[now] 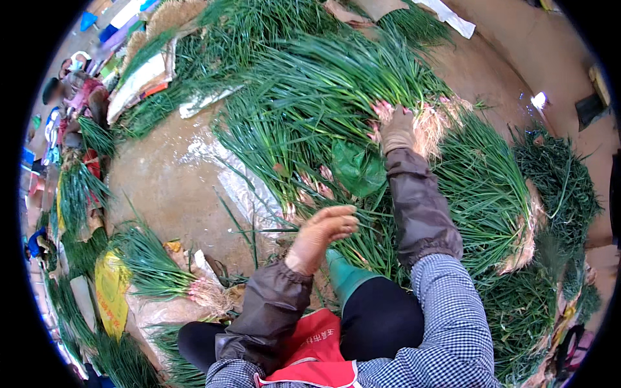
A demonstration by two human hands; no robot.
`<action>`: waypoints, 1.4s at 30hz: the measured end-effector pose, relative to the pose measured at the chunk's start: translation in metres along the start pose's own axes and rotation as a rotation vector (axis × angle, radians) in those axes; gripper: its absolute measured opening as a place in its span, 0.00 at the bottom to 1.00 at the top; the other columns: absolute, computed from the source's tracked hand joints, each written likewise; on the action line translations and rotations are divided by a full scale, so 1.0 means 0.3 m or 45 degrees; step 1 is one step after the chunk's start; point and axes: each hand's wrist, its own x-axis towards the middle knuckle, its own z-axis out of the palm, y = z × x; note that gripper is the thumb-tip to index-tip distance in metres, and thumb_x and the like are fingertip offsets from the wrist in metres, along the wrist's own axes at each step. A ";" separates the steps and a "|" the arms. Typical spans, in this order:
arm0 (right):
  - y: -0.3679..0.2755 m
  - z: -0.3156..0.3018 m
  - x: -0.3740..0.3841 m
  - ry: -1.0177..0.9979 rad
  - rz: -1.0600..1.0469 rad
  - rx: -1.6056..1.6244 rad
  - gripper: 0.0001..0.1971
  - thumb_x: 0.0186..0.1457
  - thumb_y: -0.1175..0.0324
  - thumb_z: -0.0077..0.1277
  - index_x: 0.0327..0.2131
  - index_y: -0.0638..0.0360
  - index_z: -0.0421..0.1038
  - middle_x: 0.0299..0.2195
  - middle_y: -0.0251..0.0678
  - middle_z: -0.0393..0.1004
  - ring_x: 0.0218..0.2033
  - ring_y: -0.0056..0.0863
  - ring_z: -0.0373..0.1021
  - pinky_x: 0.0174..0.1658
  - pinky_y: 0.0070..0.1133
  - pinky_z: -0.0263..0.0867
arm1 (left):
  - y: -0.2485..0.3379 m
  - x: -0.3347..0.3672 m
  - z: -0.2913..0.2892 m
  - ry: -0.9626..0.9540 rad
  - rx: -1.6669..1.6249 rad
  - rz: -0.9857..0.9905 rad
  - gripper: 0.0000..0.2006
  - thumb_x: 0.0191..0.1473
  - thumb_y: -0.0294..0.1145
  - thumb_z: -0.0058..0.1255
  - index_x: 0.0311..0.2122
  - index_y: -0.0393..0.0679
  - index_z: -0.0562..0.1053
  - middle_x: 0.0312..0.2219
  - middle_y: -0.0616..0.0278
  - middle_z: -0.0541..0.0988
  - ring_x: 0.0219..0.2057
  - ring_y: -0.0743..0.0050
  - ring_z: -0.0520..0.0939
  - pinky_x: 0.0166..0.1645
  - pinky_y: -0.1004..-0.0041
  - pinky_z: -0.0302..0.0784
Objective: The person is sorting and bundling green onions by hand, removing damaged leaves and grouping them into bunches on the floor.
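A large pile of green onions (336,84) lies ahead of me, with pinkish white bulbs and pale roots toward the right. My right hand (397,129) reaches forward into it, closed round stems at the bulb end; its fingertips are partly hidden among them. Closer to my body, my left hand (325,236) hovers over leaves with fingers stretched out and nothing in it. Between the hands, a crumpled green plastic bag (359,169) rests on the onions. Another bunch of green onions (482,187) lies right of my right forearm, its roots pointing right.
A smaller green onion bunch (152,265) lies at left beside a yellow bag (112,294). Clear plastic sheeting (249,191) covers part of the wet brown floor (162,174). Darker greens (556,181) are heaped at far right. Another person (84,107) is at the far left.
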 end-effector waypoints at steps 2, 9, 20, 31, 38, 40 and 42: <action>0.037 -0.017 -0.014 0.275 -0.473 -0.041 0.29 0.47 0.62 0.56 0.51 0.61 0.58 0.39 0.50 0.67 0.39 0.43 0.68 0.39 0.32 0.67 | -0.071 0.046 -0.011 -0.024 -0.019 -0.063 0.14 0.52 0.29 0.47 0.45 0.38 0.71 0.33 0.62 0.78 0.35 0.76 0.78 0.43 0.77 0.71; 0.070 0.049 -0.293 -0.071 -0.646 -0.448 0.28 0.48 0.74 0.44 0.56 0.57 0.55 0.41 0.40 0.67 0.36 0.37 0.69 0.35 0.28 0.69 | -0.218 0.213 -0.173 0.184 -0.169 -0.050 0.15 0.53 0.30 0.43 0.45 0.37 0.68 0.33 0.60 0.78 0.35 0.74 0.79 0.40 0.79 0.73; -0.063 -0.142 -0.347 0.207 -0.531 0.088 0.08 0.53 0.63 0.49 0.33 0.56 0.71 0.30 0.41 0.74 0.29 0.35 0.72 0.31 0.27 0.68 | -0.248 0.168 -0.244 0.183 -0.224 -0.165 0.16 0.53 0.31 0.43 0.47 0.38 0.68 0.35 0.60 0.76 0.36 0.74 0.77 0.42 0.76 0.72; -0.112 -0.188 -0.172 0.298 -0.551 -0.243 0.10 0.53 0.61 0.48 0.33 0.56 0.72 0.29 0.41 0.73 0.29 0.39 0.71 0.32 0.32 0.68 | -0.261 0.156 -0.327 0.183 -0.274 -0.122 0.17 0.54 0.35 0.44 0.47 0.38 0.68 0.35 0.61 0.76 0.36 0.74 0.77 0.43 0.76 0.71; 0.014 -0.130 -0.308 -0.034 -0.460 -0.160 0.13 0.53 0.59 0.50 0.39 0.54 0.72 0.31 0.42 0.73 0.31 0.41 0.71 0.34 0.30 0.67 | -0.261 0.161 -0.259 0.058 -0.228 -0.147 0.18 0.55 0.36 0.43 0.48 0.39 0.67 0.36 0.62 0.76 0.37 0.74 0.76 0.46 0.75 0.70; 0.006 -0.117 -0.324 -0.035 -0.510 -0.175 0.14 0.53 0.58 0.50 0.39 0.55 0.71 0.29 0.43 0.73 0.26 0.42 0.71 0.28 0.30 0.67 | -0.267 0.153 -0.262 0.049 -0.220 -0.148 0.18 0.55 0.37 0.43 0.48 0.39 0.68 0.36 0.62 0.76 0.37 0.74 0.76 0.46 0.75 0.70; -0.079 -0.144 -0.395 -0.050 -0.520 -0.074 0.14 0.54 0.57 0.48 0.40 0.55 0.71 0.27 0.44 0.73 0.23 0.42 0.71 0.25 0.30 0.67 | -0.252 0.124 -0.276 0.003 -0.207 -0.041 0.22 0.57 0.43 0.43 0.53 0.41 0.64 0.39 0.62 0.74 0.41 0.75 0.74 0.47 0.75 0.69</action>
